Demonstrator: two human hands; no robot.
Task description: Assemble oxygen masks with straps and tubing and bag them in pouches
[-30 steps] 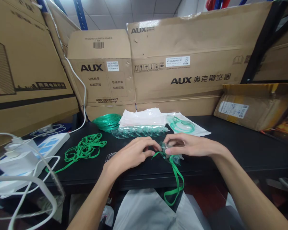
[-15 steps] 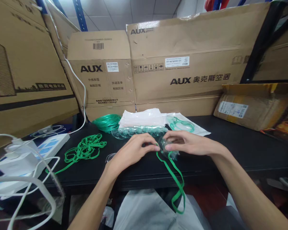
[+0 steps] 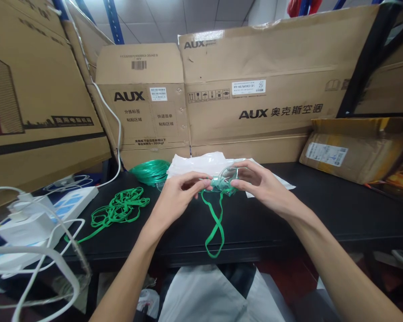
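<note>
A clear, green-tinted plastic oxygen mask (image 3: 229, 174) is held up over the dark table in front of me. My right hand (image 3: 267, 185) grips its right side between thumb and fingers. At the mask's left side, my left hand (image 3: 183, 192) is closed in a pinch, thumb against fingers. A green elastic strap (image 3: 218, 226) hangs from the mask in a crossed loop. The strap's ends, near my fingertips, are partly hidden. Behind my hands lie white plastic bags (image 3: 196, 163), and the row of masks there is now mostly covered.
Left on the table (image 3: 289, 223) lie a tangled heap of green elastic (image 3: 121, 208) and coiled green tubing (image 3: 151, 172). A white power strip (image 3: 75, 197) with cables stands at far left. Cardboard panels (image 3: 255, 58) line the back; an open carton (image 3: 356, 147) sits at right.
Both hands have moved up and away from me, with the mask lifted and turned so its clear cup shows. The strap loop has swung left and hangs higher, off my lap.
</note>
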